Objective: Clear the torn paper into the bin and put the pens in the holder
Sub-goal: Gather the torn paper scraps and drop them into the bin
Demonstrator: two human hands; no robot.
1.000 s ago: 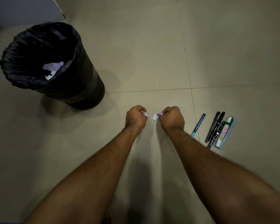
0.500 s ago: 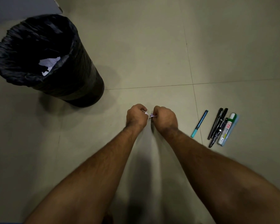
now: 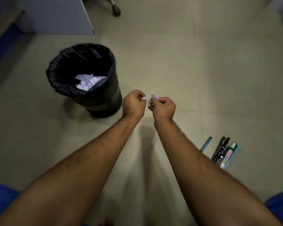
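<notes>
Left hand: we see our left hand (image 3: 134, 103) raised over the floor just right of the bin, knuckles up, fingers curled in; its grip pinches a small white paper scrap (image 3: 144, 98) at the fingertips.
Right hand: our right hand (image 3: 164, 106) sits beside the left, the two close but apart, fingers curled in the same way; its grip holds a crumpled bit of torn paper (image 3: 154, 96) between thumb and forefinger.
Arms: both bare forearms reach forward from the lower corners and converge toward the middle of the view, wrists roughly level with each other.
Bin: the black bin (image 3: 87, 79), lined with a black bag, stands upright on the tiled floor (image 3: 170, 54) to the left of our hands, with white torn paper pieces (image 3: 88, 81) already lying inside.
Pens: a blue pen (image 3: 206, 144), black pens (image 3: 220, 148) and a green-capped marker (image 3: 229, 154) lie side by side on the floor to the right of our right forearm, well apart from the bin.
Surroundings: a grey panel (image 3: 59, 15) stands beyond the bin, and a chair caster (image 3: 116, 9) shows at the top edge; motion blur softens the finer detail.
</notes>
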